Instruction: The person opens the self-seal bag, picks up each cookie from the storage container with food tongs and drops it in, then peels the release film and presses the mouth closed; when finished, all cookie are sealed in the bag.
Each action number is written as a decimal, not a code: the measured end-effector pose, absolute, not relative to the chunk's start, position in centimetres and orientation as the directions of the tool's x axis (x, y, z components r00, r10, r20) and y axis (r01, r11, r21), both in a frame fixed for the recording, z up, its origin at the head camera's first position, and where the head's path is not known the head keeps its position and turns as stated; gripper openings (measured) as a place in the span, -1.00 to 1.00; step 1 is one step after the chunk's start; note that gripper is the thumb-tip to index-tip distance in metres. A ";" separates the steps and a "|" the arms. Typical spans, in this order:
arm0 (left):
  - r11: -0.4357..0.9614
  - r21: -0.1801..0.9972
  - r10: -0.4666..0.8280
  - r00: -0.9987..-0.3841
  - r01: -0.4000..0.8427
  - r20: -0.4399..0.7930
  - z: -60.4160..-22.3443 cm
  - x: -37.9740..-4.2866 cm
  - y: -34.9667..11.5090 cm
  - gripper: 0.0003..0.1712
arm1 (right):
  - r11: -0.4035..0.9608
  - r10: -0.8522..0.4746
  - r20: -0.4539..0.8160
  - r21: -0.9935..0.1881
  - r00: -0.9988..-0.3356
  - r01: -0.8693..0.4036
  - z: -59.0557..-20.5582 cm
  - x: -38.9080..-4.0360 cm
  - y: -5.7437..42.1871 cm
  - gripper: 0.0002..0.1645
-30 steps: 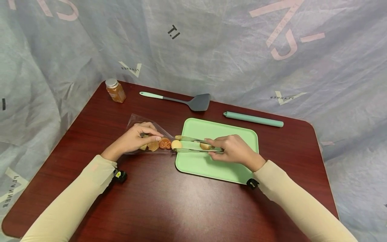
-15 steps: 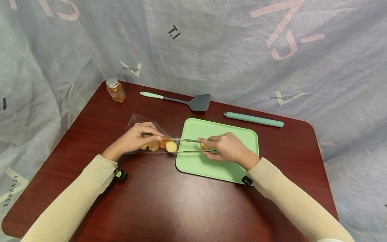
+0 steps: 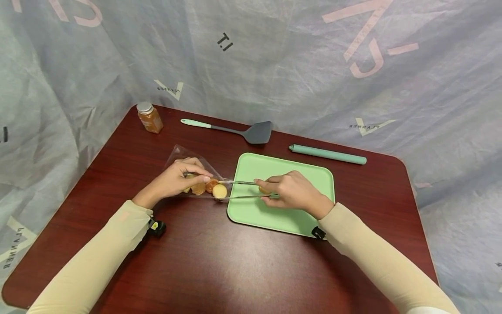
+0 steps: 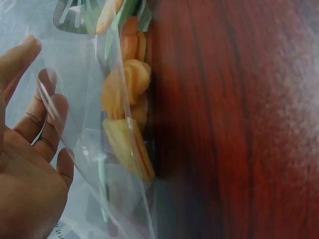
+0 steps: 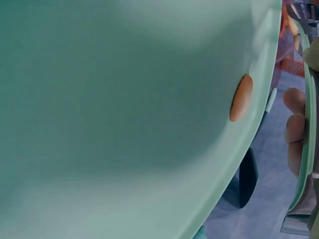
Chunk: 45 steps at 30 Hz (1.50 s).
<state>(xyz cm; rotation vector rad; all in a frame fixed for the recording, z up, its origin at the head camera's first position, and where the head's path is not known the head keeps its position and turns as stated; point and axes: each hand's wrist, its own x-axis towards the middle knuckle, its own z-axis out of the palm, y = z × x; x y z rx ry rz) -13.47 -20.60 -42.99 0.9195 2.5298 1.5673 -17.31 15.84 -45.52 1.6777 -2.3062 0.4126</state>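
Note:
My left hand (image 3: 174,179) pinches the upper edge of a clear plastic bag (image 3: 177,153) near its mouth. Several cookies lie in the bag, among them a ridged golden one (image 4: 127,87) and a wedge-shaped one (image 4: 127,149). My right hand (image 3: 292,192) grips metal tongs (image 3: 243,197), whose arms stand apart. The tong tips reach the bag's mouth, on either side of a round pale cookie (image 3: 219,191). Beneath the tongs is a light green tray (image 3: 282,218). One cookie (image 5: 241,98) lies on it, partly hidden by my right hand in the head view.
A gray spatula (image 3: 258,133) with a mint handle lies toward the back. To its left stands a silver-lidded jar (image 3: 150,120). Behind the tray lies a green rod-shaped thing (image 3: 329,154). Gray fabric (image 3: 251,56) hangs behind the table (image 3: 219,261).
My right hand and the tongs have moved left, bringing the tips further over the bag. The round pale cookie has shifted left with them. My left hand has stayed nearly in place.

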 end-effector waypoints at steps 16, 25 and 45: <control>0.326 0.821 0.494 -0.825 0.468 0.274 -42.8 -13.5 -20.6 -0.85 | 0.283 -0.879 0.391 -0.030 -0.272 -0.959 -44.6 -18.9 15.7 -0.49; 0.319 0.816 0.496 -0.818 0.482 0.290 -42.8 -13.5 -20.5 -0.86 | 0.271 -0.888 0.387 0.006 -0.247 -0.963 -44.8 -19.0 14.6 -0.51; 0.319 0.795 0.489 -0.808 0.516 0.328 -43.3 -13.8 -20.7 -0.86 | 0.339 -0.878 0.332 -0.077 -0.344 -0.938 -44.5 -19.3 15.0 -0.43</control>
